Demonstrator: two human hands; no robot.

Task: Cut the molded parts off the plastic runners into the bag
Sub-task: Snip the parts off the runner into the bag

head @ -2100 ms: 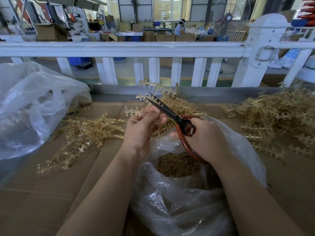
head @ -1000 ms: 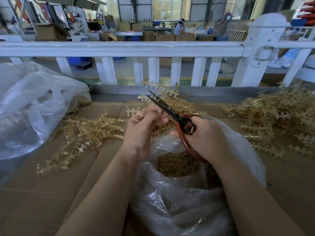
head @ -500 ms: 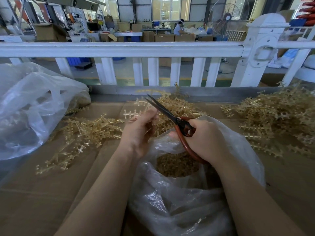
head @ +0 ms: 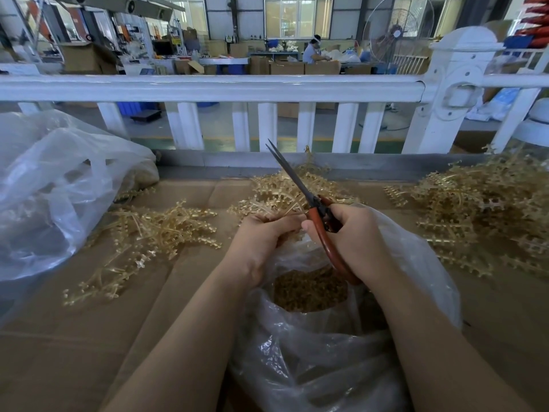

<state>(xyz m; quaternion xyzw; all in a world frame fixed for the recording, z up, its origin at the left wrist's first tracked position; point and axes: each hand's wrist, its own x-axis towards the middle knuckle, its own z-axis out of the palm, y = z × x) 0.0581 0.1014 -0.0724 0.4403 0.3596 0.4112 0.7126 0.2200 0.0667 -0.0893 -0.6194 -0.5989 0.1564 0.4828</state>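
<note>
**Snipping runners over the bag, few things that could bite here**

Biggest risk imo: the scissors [head: 300, 185] blades look closed and point up and away toward the far edge of the cardboard-covered table [head: 59, 352], w/ the left hand [head: 261, 236] right next to the pivot. If the next snip goes in blind, fingertips are close enough to get nicked. Also the bag [head: 341, 361] mouth is floppy, so parts cut too far fwd prob land on the cardboard instead of inside. And the runner [head: 276, 208] is thin and brittle-looking, could snap or flick bits.

Hands: right hand [head: 356, 236] is wrapped around the red-brown handles, wrist over the bag's right rim, forearm coming in from the near edge. Left hand is curled around a runner bunch, knuckles up, just above the bag's far rim, touching or nearly touching the right thumb.

Cut parts [head: 309, 292] already piled in the bag at the near-middle. Loose runner piles [head: 148, 233] sit left, far-middle and far right. Another clear bag [head: 53, 185] at the left edge.
</note>
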